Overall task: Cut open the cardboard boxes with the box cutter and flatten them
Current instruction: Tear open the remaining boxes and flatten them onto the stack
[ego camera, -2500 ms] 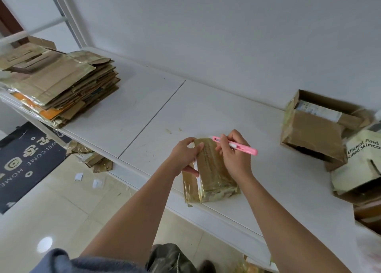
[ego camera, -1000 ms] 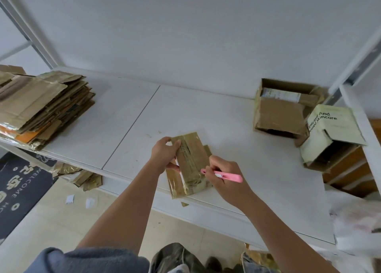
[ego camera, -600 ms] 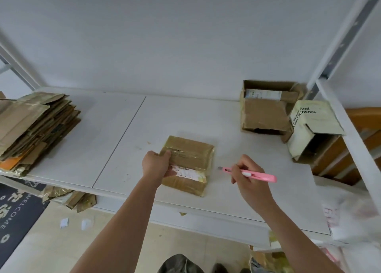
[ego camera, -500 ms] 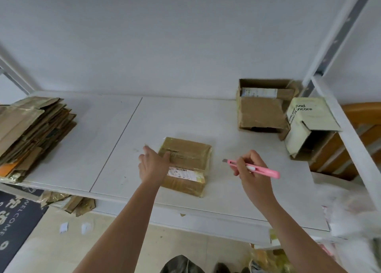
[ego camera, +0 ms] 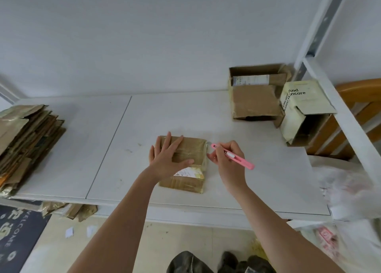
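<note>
A small taped brown cardboard box (ego camera: 190, 182) with a white label lies flat on the white table (ego camera: 169, 112). My left hand (ego camera: 168, 157) presses down on its top with straight, spread fingers. My right hand (ego camera: 226, 159) grips a pink box cutter (ego camera: 233, 156), whose blade tip sits at the box's far right corner.
An open brown box (ego camera: 254, 99) and a pale yellow skincare box (ego camera: 299, 110) stand at the back right. A stack of flattened cardboard (ego camera: 24, 141) lies at the left edge. A white shelf post (ego camera: 321, 25) rises at right. Cardboard scraps (ego camera: 76, 211) lie on the floor below.
The box was laid flat on the table from its upright hold. My left hand went from gripping its edge to pressing flat on top. The cutter moved in to the box's right corner.
</note>
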The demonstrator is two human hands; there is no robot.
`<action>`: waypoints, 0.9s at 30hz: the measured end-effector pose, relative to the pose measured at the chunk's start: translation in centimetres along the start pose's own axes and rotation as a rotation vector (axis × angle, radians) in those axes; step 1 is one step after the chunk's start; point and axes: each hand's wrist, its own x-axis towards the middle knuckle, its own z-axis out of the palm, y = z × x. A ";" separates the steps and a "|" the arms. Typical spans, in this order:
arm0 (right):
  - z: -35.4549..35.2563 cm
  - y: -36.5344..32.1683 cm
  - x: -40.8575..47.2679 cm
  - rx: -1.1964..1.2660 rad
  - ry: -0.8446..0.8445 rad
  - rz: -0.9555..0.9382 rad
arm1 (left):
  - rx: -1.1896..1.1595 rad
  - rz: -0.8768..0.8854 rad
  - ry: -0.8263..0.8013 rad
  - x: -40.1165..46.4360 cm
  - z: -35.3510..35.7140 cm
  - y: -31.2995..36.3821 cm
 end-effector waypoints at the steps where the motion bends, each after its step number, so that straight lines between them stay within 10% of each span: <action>1: 0.1 0.1 -0.1 -0.011 0.001 -0.002 | 0.003 0.005 0.000 0.0 0.1 0.0; 27: -0.9 0.8 -2.0 -0.177 -0.166 -0.081 | 0.060 0.017 -0.001 0.4 0.6 -0.5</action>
